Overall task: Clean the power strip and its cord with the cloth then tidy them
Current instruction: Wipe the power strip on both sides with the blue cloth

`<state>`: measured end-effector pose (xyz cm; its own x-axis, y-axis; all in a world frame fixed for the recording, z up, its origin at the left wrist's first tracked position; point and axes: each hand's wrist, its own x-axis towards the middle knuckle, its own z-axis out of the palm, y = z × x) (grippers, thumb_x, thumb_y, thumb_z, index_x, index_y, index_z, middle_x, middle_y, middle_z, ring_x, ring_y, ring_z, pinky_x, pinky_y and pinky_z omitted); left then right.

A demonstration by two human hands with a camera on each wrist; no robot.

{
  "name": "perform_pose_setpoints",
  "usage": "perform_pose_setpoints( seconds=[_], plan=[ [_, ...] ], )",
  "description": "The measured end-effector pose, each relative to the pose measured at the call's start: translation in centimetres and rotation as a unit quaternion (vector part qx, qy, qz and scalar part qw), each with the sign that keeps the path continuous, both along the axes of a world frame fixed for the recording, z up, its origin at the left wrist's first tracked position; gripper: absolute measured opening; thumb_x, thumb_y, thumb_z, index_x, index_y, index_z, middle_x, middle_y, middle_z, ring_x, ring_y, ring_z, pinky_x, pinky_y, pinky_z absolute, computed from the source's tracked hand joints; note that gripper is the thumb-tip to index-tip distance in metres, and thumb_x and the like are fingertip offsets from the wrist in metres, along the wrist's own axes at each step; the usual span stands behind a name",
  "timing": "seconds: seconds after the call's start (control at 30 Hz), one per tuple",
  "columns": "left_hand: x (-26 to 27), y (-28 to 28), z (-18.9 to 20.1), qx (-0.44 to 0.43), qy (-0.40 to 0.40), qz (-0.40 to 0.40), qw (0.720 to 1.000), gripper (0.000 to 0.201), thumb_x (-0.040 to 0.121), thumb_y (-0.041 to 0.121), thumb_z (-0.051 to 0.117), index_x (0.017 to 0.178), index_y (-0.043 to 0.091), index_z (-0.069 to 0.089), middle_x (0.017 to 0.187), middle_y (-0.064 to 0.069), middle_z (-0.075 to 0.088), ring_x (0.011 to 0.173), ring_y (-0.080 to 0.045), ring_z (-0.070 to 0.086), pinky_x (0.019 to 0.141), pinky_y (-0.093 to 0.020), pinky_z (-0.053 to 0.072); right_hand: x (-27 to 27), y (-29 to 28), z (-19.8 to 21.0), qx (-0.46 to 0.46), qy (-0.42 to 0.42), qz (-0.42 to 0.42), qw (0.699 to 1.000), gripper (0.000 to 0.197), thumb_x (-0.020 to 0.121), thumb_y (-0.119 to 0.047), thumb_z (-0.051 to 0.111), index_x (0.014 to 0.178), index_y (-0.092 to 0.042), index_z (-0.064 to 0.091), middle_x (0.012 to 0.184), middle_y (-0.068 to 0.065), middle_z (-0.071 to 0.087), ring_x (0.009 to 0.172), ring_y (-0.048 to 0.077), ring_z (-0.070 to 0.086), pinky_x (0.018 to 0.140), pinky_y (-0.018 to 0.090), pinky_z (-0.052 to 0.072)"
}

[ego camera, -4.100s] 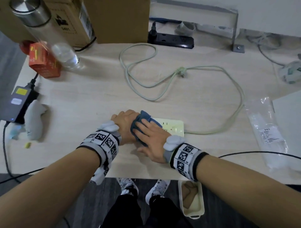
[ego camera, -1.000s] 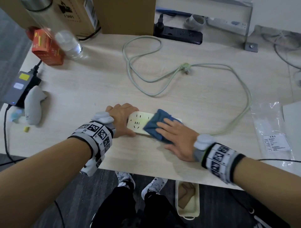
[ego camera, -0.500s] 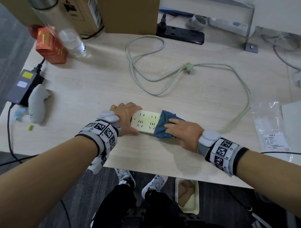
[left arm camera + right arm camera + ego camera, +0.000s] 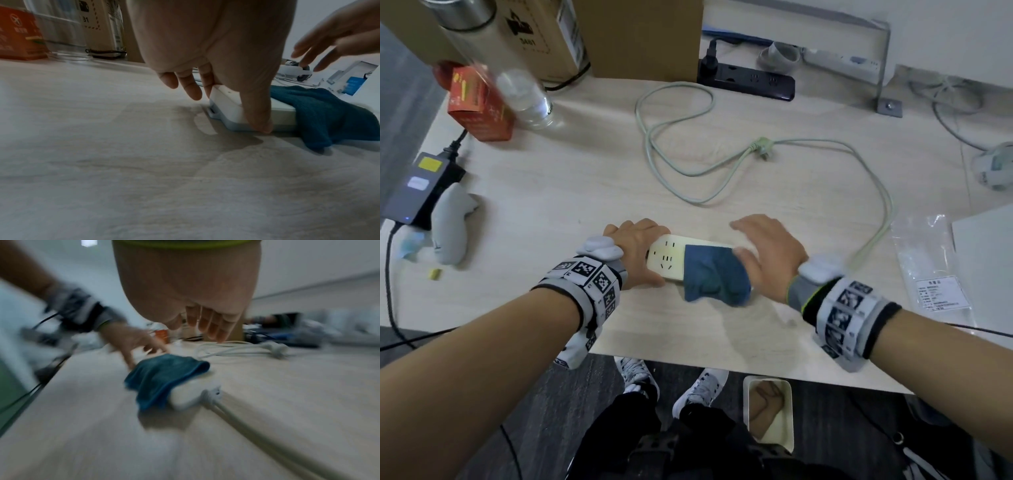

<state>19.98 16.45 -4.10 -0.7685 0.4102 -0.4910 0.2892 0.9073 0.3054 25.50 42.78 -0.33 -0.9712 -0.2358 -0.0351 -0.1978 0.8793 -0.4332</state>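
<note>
A cream power strip [image 4: 666,260] lies near the table's front edge. My left hand [image 4: 635,250] pinches its left end, with the thumb [image 4: 257,113] on the near side and the fingers on the far side. A blue cloth [image 4: 714,274] lies draped over the strip's right half [image 4: 197,395] and hangs down onto the table. My right hand [image 4: 763,250] hovers open just above the cloth's right edge, fingers spread, holding nothing. The pale green cord [image 4: 883,205] leaves the strip's right end, loops across the table and ends in a loose plug [image 4: 762,145].
A black power strip [image 4: 746,80] and a cardboard box [image 4: 640,37] stand at the back. At the left are a red box [image 4: 479,106], a clear bottle [image 4: 524,92], a dark adapter [image 4: 417,188] and a grey handle-shaped object [image 4: 450,233]. A plastic bag [image 4: 935,270] lies right.
My right hand slid the cloth rightward along the strip, then lifted off and opened, leaving the cloth draped there. The left hand kept its hold on the left end.
</note>
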Motion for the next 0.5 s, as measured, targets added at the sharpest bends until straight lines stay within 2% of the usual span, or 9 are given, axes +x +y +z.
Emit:
perform_pose_setpoints(
  seconds=[0.07, 0.1, 0.17, 0.2, 0.27, 0.37, 0.5],
  plan=[
    [0.0, 0.0, 0.2, 0.0, 0.002, -0.003, 1.0, 0.068, 0.052, 0.062, 0.072, 0.111, 0.05, 0.04, 0.109, 0.022, 0.047, 0.091, -0.012, 0.046, 0.083, -0.036, 0.036, 2.1, -0.7, -1.0, 0.036, 0.076, 0.157, 0.984, 0.047, 0.089, -0.029, 0.048, 0.128, -0.003, 0.057, 0.133, 0.017, 0.055, 0.117, 0.036, 0.056, 0.098, 0.043, 0.046],
    [-0.1, 0.0, 0.3, -0.001, 0.003, -0.006, 1.0, 0.067, 0.052, 0.062, 0.072, 0.11, 0.051, 0.04, 0.108, 0.022, 0.047, 0.09, -0.012, 0.046, 0.083, -0.036, 0.037, 3.2, -1.0, -2.1, 0.059, 0.053, 0.213, 0.974, 0.05, 0.089, -0.03, 0.053, 0.132, -0.004, 0.053, 0.139, 0.017, 0.05, 0.124, 0.036, 0.052, 0.102, 0.045, 0.043],
    [0.0, 0.0, 0.2, -0.001, 0.004, -0.008, 1.0, 0.067, 0.053, 0.062, 0.072, 0.111, 0.051, 0.039, 0.109, 0.022, 0.046, 0.092, -0.012, 0.046, 0.084, -0.037, 0.037, 4.6, -1.5, -3.6, 0.112, -0.018, 0.263, 0.958, 0.064, 0.087, -0.033, 0.063, 0.142, -0.01, 0.041, 0.151, 0.013, 0.035, 0.138, 0.033, 0.034, 0.111, 0.045, 0.031],
    [0.0, 0.0, 0.2, 0.0, 0.006, -0.011, 1.0, 0.068, 0.054, 0.062, 0.072, 0.112, 0.05, 0.039, 0.11, 0.022, 0.046, 0.093, -0.012, 0.046, 0.084, -0.036, 0.036, 4.8, -1.3, -4.3, 0.134, -0.033, 0.265, 0.954, 0.07, 0.087, -0.036, 0.063, 0.146, -0.013, 0.034, 0.154, 0.012, 0.03, 0.142, 0.032, 0.027, 0.113, 0.045, 0.024],
    [0.0, 0.0, 0.1, 0.003, 0.013, -0.013, 1.0, 0.071, 0.055, 0.062, 0.073, 0.116, 0.048, 0.04, 0.113, 0.021, 0.047, 0.094, -0.012, 0.045, 0.084, -0.035, 0.034, 4.7, -0.4, -4.6, 0.155, -0.043, 0.242, 0.957, 0.071, 0.091, -0.045, 0.051, 0.149, -0.015, 0.024, 0.157, 0.009, 0.022, 0.144, 0.03, 0.017, 0.114, 0.045, 0.015],
    [-0.1, 0.0, 0.1, 0.005, 0.013, -0.015, 1.0, 0.072, 0.056, 0.062, 0.073, 0.119, 0.047, 0.04, 0.113, 0.02, 0.047, 0.093, -0.011, 0.044, 0.083, -0.033, 0.03, 4.6, 1.5, -4.5, 0.173, -0.078, 0.221, 0.957, 0.071, 0.091, -0.053, 0.031, 0.151, -0.016, 0.018, 0.158, 0.008, 0.017, 0.145, 0.027, 0.009, 0.114, 0.046, 0.011],
    [0.0, -0.2, -0.1, 0.014, 0.011, -0.01, 1.0, 0.071, 0.057, 0.06, 0.073, 0.118, 0.047, 0.039, 0.112, 0.021, 0.047, 0.091, -0.011, 0.043, 0.081, -0.032, 0.027, 4.4, 1.6, -4.7, 0.191, -0.084, 0.238, 0.949, 0.071, 0.091, -0.055, 0.031, 0.15, -0.018, 0.019, 0.158, 0.007, 0.018, 0.145, 0.027, 0.008, 0.113, 0.047, 0.01]
  ],
)
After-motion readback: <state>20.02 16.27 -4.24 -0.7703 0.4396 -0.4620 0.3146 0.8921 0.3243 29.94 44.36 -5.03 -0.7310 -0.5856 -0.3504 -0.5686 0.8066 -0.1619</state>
